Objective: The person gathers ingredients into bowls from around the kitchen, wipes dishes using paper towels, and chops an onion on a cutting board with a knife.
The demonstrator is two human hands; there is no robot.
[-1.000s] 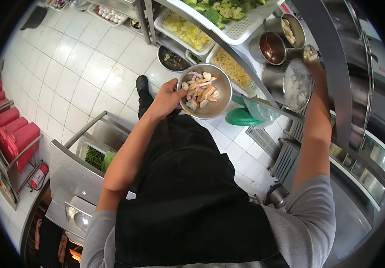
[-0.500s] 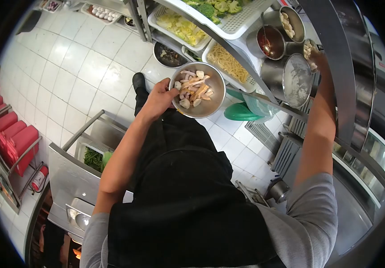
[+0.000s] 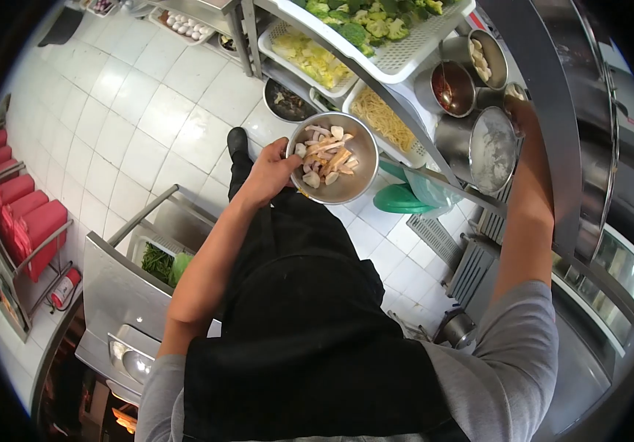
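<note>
My left hand [image 3: 271, 172] grips the near-left rim of a metal bowl [image 3: 363, 166], thumb over the edge. Inside lie cut strips and chunks of pale, pinkish and orange-brown food [image 3: 326, 156]. At the upper right, my right hand [image 3: 522, 116] reaches into a small metal container [image 3: 488, 97] of pale pieces; its fingers are mostly hidden. Just below that hand stands a metal pot [image 3: 458, 147] with white powder [image 3: 492, 151]. A pot of red sauce [image 3: 446, 92] and a pot of pale slices [image 3: 480, 60] stand beside the container.
White baskets of broccoli [image 3: 376, 29], cut pale-green vegetable [image 3: 315, 57] and noodles [image 3: 382, 118] line the shelves ahead. A curved metal rail [image 3: 545, 96] runs close to my right arm. Green plastic lids [image 3: 398, 199] hang below. A steel counter [image 3: 122, 287] is at left.
The view has shifted slightly, so shelves and bowl appear a little lower and to the right. My right hand seems deeper in the small container. The left hand still holds the bowl.
</note>
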